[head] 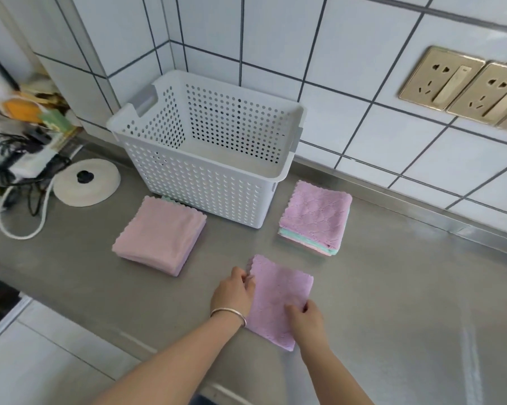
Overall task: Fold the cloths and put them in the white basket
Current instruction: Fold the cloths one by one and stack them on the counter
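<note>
White tiles with dark lines cover the wall, and a grey worktop [392, 287] runs along below it. Gold wall sockets [462, 83] sit high on the right.

A white basket [217, 200] with lots of little holes stands at the back of the worktop, near the corner. Nothing can be seen inside it.

Close to the person lies a purple cloth [278, 299], flat on the worktop. The left hand [236, 290] holds its left edge near the top corner, with the fingers curled onto the cloth. A silver bracelet [229, 314] is on that wrist. The right hand [306, 317] pinches the right edge lower down, with the fingers bent over it. The two hands are apart, one on each side of the cloth.

Left of the basket, just beside it, lies a pink pile of cloths [158, 235]. Right of the basket is a folded stack of cloths [315, 219], purple on top, with green and pink layers under it.

Far left there is a round white lid [87, 182] with a black knob. Next to it are a white cord [21, 229], black wires and some blurry things that are hard to make out.
</note>
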Tool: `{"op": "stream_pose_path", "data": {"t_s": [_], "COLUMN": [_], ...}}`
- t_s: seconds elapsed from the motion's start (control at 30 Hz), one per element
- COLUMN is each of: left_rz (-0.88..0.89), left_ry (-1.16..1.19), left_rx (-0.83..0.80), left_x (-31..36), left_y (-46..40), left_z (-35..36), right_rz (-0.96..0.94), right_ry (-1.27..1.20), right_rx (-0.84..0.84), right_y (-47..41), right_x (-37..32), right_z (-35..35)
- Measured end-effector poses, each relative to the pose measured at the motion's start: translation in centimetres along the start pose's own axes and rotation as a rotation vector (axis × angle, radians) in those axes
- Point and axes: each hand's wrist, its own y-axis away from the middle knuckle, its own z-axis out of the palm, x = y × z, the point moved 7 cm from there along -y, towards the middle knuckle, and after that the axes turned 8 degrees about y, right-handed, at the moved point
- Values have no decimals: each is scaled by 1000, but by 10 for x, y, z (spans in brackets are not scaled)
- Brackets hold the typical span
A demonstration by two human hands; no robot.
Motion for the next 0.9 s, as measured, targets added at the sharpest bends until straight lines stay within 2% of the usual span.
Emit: {"op": "stream_pose_path", "data": {"t_s": [0.13, 0.23, 0.3, 0.43, 0.53, 0.7, 0.9], "left_rz": [151, 332, 390, 344, 300, 200, 151], "left_ry": [113, 176, 211, 239, 246, 168, 149], "left_rx": [68, 198, 283, 350, 340, 180, 95], "left_x": [6, 6, 1, -42, -68, -95, -110], "left_y": [4, 5, 2, -37, -72, -112, -130], "left_z": [-40, -100, -144, -213, -238, -235, -228], "right_rz": [-113, -231, -300, -336, -319, -213, -121], "right_ry": [-117, -215, -302, -318, -281, -233, -212], "right_rx": [14, 2, -41, -90, -30, 117, 162], "right_y": [21, 40, 54, 70, 65, 50, 38], "right_x": [-31, -72, -104, -165, -197, -203, -200], "right_z": [7, 24, 44, 107, 139, 166, 180]}}
